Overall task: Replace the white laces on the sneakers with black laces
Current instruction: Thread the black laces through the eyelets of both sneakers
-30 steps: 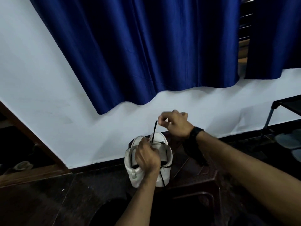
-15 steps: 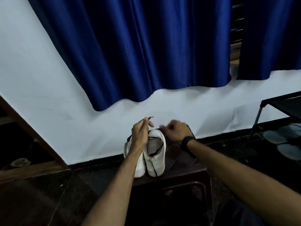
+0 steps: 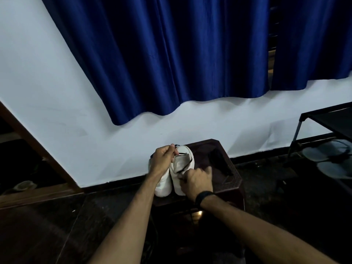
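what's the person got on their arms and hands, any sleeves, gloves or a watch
Both forearms are bare, with no sleeves in view and no gloves. The right hand has a plain black band round its wrist, like a watch or fitness strap; no face shows. The left hand and its wrist wear nothing visible.

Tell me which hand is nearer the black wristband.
Right. The black wristband sits on the right wrist, directly behind the right hand; the left hand is farther off, up over the white sneakers.

Both hands, left and right, pinch a black lace on white sneakers atop a stool.
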Demonstrator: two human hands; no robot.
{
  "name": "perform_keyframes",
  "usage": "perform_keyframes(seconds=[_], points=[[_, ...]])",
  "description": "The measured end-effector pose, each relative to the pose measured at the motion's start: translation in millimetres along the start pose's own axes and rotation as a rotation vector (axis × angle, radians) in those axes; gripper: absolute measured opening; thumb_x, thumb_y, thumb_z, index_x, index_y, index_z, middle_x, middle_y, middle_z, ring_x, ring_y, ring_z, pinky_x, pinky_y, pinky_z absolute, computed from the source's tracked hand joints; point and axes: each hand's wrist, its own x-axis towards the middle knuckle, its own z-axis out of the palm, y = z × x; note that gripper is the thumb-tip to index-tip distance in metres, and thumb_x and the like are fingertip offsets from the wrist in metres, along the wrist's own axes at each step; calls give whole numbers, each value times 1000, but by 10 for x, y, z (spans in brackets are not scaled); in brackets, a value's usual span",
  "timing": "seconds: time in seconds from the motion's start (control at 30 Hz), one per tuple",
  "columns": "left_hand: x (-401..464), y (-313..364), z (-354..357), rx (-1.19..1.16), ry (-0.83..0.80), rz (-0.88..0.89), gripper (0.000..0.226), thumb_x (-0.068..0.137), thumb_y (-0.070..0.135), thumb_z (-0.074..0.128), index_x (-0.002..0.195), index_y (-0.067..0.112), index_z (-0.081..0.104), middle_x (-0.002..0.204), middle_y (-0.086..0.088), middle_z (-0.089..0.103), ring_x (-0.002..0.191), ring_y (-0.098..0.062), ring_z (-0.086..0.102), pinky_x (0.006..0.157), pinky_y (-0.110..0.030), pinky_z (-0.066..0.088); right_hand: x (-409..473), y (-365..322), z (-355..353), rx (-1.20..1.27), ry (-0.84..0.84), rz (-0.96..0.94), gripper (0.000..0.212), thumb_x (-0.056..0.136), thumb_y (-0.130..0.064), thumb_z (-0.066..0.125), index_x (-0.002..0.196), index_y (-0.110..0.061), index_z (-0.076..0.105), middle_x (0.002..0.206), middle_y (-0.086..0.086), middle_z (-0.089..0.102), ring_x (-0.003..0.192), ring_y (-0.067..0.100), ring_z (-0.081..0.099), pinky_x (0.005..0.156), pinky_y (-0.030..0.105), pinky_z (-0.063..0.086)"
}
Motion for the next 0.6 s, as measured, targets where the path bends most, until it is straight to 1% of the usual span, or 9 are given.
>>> perform_keyframes(seconds=[0.07, 0.13, 0.2, 0.27, 0.33, 0.43, 0.47, 0.53, 0.6], points=[[-34, -25, 16, 59, -45, 3, 41, 102, 26, 51, 66, 20, 69, 46, 9, 49, 49, -10, 44, 59, -26, 36, -14, 21, 68, 160, 26, -54, 32, 84, -41, 43, 88, -21, 68, 87, 2, 71, 91, 24, 62, 86, 40, 32], [-88, 19, 62, 120, -136, 14, 35, 102, 21, 51, 74, 22, 72, 57, 10, 57, 57, -7, 54, 65, -24, 41, 59, 54, 24, 616, -15, 16, 22, 91, -34, 48, 94, -21, 65, 88, 5, 71, 89, 28, 63, 79, 37, 43], [-126, 81, 119, 59, -242, -29, 27, 103, 16, 49, 87, 16, 71, 76, 8, 68, 70, 3, 63, 75, -17, 46, 215, 96, -117, 1060, -129, 94, 10, 95, -21, 52, 91, -18, 62, 73, 3, 69, 73, 27, 64, 70, 38, 49], [-137, 143, 153, -9, -250, -142, 32, 103, 28, 48, 86, 13, 70, 75, 2, 67, 71, -3, 63, 72, -17, 45, 399, 152, -270, 1246, -251, 82, 20, 97, -11, 53, 77, -14, 56, 52, -4, 57, 54, 21, 51, 55, 33, 46], [-104, 126, 147, -6, -237, -213, 41, 101, 41, 49, 83, 10, 69, 76, -7, 60, 74, -15, 57, 70, -24, 41, 519, 237, -455, 1239, -335, 29, 23, 97, -15, 57, 75, -9, 57, 48, -7, 50, 50, 14, 42, 47, 23, 38], [-35, 112, 110, -56, -203, -159, 32, 98, 37, 57, 85, 11, 71, 84, -9, 62, 82, -18, 56, 77, -29, 43, 649, 516, -733, 1158, -397, 60, 34, 90, -29, 68, 87, 4, 68, 62, 0, 60, 56, 14, 51, 55, 22, 42], [6, 128, 83, -79, -127, -143, 32, 97, 38, 59, 82, 12, 71, 81, -6, 62, 78, -17, 57, 76, -30, 43, 677, 645, -839, 1070, -448, 53, 36, 90, -33, 67, 91, 3, 71, 61, -2, 60, 54, 11, 53, 54, 21, 42], [114, 171, 1, -141, 135, -152, 39, 95, 42, 60, 71, 12, 63, 70, -2, 59, 66, -17, 53, 68, -31, 42, 666, 843, -1094, 857, -565, -9, 37, 93, -41, 60, 94, -6, 74, 54, -8, 54, 49, 6, 48, 51, 16, 37], [208, 200, -122, -190, 388, -220, 41, 96, 41, 56, 67, 12, 50, 64, -3, 47, 63, -19, 44, 65, -32, 39, 671, 1010, -1263, 848, -631, -64, 39, 98, -40, 53, 93, -7, 73, 56, -6, 50, 54, 9, 46, 52, 16, 34]])
